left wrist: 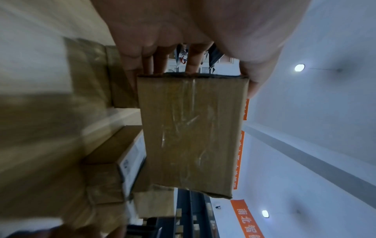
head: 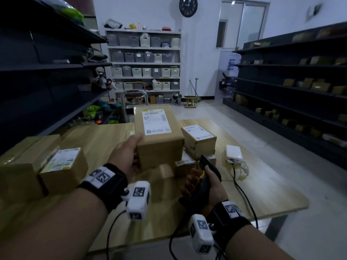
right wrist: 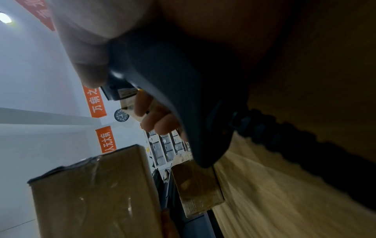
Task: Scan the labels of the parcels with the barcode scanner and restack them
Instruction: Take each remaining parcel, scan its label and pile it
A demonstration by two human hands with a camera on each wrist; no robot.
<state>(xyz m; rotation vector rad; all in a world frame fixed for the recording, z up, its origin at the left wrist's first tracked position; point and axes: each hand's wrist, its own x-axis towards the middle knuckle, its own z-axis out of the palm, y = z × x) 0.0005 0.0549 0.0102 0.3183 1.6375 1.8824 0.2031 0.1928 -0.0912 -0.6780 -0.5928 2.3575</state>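
Observation:
My left hand (head: 129, 156) grips a long brown cardboard parcel (head: 159, 139) by its near end and holds it above the wooden table (head: 262, 194), white shipping label (head: 156, 121) facing up. The left wrist view shows the same parcel's taped side (left wrist: 191, 136) with fingers behind it and the thumb at its edge. My right hand (head: 202, 184) holds the dark barcode scanner (head: 208, 171) by its handle, just right of and below the parcel; the scanner (right wrist: 173, 96) fills the right wrist view. A smaller labelled parcel (head: 200, 139) sits on other boxes to the right.
Two more labelled parcels (head: 63, 167) stand at the table's left. A white box (head: 234, 155) with a cable lies at the right of the table. Dark shelving (head: 300, 87) lines both sides of the room, and white shelves of bins (head: 144, 62) stand at the back.

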